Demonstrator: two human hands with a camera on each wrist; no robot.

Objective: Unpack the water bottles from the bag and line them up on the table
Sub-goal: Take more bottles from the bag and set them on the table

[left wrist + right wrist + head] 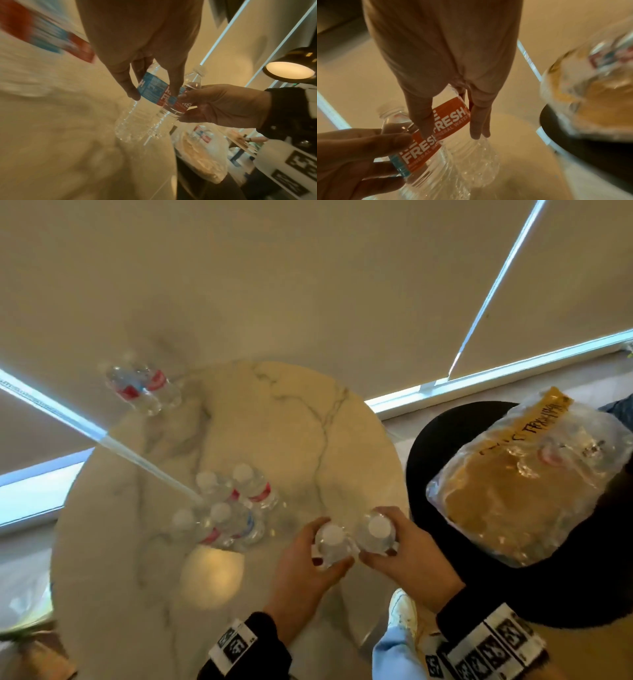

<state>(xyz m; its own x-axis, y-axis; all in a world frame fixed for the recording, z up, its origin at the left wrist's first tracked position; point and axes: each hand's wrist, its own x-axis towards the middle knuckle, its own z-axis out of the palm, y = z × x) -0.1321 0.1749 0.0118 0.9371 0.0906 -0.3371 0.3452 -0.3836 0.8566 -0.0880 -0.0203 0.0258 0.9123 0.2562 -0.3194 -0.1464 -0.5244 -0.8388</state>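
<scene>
Two clear water bottles with white caps and red-and-blue labels are held upright, side by side, over the near right part of the round marble table (239, 419). My left hand (320, 546) grips the left bottle (331, 537) round its label; its fingers (132, 93) show on the blue part of that bottle (150, 86). My right hand (385, 546) grips the right bottle (378, 527), whose label (452, 115) reads FRESH. The plastic bag (520, 491) lies on a black stool to the right, with bottles still inside. Whether the held bottles touch the table is unclear.
Several bottles stand in a cluster (226, 508) at the table's middle left. Two more bottles (142, 383) stand at its far left edge. The black stool (431, 460) sits close against the table's right side. Window blinds hang behind the table.
</scene>
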